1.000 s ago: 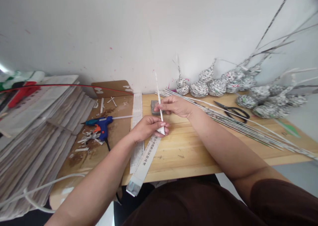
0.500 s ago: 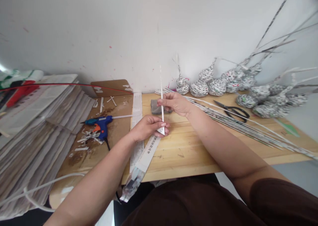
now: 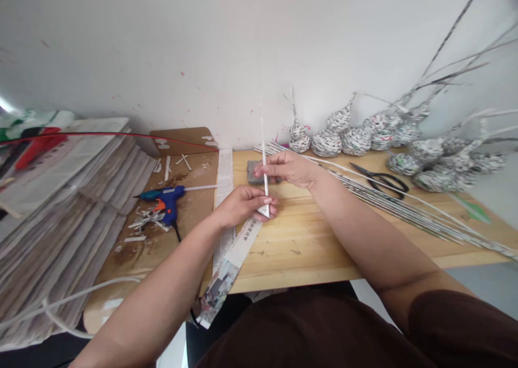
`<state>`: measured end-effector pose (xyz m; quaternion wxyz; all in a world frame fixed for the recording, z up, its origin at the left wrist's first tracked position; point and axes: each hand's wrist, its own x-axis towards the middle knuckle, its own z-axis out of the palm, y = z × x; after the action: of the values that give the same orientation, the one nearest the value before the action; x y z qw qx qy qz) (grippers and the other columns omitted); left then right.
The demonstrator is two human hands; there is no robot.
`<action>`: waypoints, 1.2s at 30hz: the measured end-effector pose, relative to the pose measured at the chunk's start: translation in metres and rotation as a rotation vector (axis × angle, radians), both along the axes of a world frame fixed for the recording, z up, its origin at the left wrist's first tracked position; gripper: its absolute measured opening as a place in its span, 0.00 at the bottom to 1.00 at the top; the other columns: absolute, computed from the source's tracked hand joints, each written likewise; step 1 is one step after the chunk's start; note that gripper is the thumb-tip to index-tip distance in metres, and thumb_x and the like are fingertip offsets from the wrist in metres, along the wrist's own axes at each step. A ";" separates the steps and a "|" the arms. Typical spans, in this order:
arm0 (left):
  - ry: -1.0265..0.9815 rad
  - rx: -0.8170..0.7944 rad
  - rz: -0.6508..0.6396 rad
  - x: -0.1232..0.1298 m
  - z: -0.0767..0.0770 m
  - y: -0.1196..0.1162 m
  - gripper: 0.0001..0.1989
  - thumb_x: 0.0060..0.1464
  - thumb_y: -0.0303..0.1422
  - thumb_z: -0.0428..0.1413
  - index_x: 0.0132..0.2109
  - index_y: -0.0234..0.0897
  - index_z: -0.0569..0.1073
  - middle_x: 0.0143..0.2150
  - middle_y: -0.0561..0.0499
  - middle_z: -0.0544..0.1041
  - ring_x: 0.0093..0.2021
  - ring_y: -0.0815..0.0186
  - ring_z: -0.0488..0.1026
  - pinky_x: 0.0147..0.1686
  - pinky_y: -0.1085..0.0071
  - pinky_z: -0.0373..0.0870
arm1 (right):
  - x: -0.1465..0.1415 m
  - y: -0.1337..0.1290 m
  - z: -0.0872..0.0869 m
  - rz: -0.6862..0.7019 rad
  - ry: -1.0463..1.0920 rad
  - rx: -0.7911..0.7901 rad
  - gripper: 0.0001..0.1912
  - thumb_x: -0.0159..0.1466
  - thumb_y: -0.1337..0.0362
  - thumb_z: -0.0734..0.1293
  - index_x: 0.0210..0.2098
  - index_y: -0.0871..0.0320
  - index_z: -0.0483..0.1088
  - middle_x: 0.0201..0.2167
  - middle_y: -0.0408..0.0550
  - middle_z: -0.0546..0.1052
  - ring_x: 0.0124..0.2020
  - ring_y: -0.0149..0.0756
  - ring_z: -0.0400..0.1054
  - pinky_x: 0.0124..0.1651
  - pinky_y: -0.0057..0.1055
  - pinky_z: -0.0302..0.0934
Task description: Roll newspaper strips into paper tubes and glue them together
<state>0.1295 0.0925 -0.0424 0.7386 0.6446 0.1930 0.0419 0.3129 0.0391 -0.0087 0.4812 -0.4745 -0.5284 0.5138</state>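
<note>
A newspaper strip (image 3: 238, 252) runs up from the table's front edge and turns into a thin white rolled paper tube (image 3: 264, 147) that stands upright. My left hand (image 3: 245, 203) pinches the lower end, where the flat strip meets the tube. Just above it, my right hand (image 3: 285, 168) has thumb and fingers closed round the tube's shaft. A grey block (image 3: 254, 172) lies on the table behind the right hand, partly hidden by it. Another newspaper strip (image 3: 225, 179) lies flat to the left of my hands.
A blue glue gun (image 3: 168, 200) rests on stained cardboard among paper scraps. Stacked newspaper strips (image 3: 81, 211) fill the left side. On the right lie rolled paper sticks (image 3: 388, 211) and black scissors (image 3: 382, 180). Several woven paper gourds (image 3: 356, 140) stand along the wall.
Both hands keep their grip on the paper. The strip's printed part has drawn slightly closer to my left hand, and the tube's visible tip sits a little lower. The view has shifted slightly.
</note>
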 end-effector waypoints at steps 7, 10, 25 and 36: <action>-0.019 0.005 -0.008 0.000 -0.001 0.001 0.18 0.50 0.42 0.60 0.42 0.31 0.77 0.34 0.43 0.79 0.35 0.63 0.77 0.36 0.65 0.75 | 0.002 0.000 0.001 0.031 -0.001 -0.007 0.18 0.56 0.53 0.72 0.36 0.62 0.76 0.36 0.50 0.77 0.28 0.26 0.65 0.29 0.24 0.58; -0.014 0.006 -0.021 0.000 -0.001 0.002 0.18 0.50 0.42 0.60 0.42 0.31 0.77 0.35 0.43 0.80 0.35 0.63 0.77 0.35 0.66 0.75 | 0.003 0.001 -0.001 -0.015 -0.030 -0.001 0.16 0.53 0.55 0.74 0.31 0.63 0.75 0.31 0.48 0.77 0.25 0.25 0.62 0.26 0.23 0.55; -0.032 -0.022 -0.014 -0.002 0.004 0.001 0.18 0.50 0.42 0.60 0.41 0.30 0.77 0.34 0.43 0.79 0.34 0.63 0.78 0.34 0.67 0.75 | 0.002 -0.001 0.002 0.010 0.030 -0.008 0.17 0.55 0.54 0.72 0.34 0.62 0.75 0.33 0.48 0.77 0.26 0.25 0.65 0.28 0.23 0.58; -0.068 -0.020 0.039 -0.005 0.023 -0.008 0.19 0.50 0.42 0.60 0.41 0.29 0.75 0.32 0.44 0.79 0.33 0.62 0.78 0.32 0.67 0.76 | -0.008 -0.001 0.005 0.018 0.082 0.059 0.15 0.56 0.55 0.71 0.28 0.63 0.74 0.25 0.43 0.74 0.22 0.23 0.60 0.25 0.22 0.52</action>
<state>0.1240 0.0843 -0.0192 0.7501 0.6316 0.1805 0.0764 0.3044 0.0379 -0.0036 0.5117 -0.4337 -0.5276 0.5212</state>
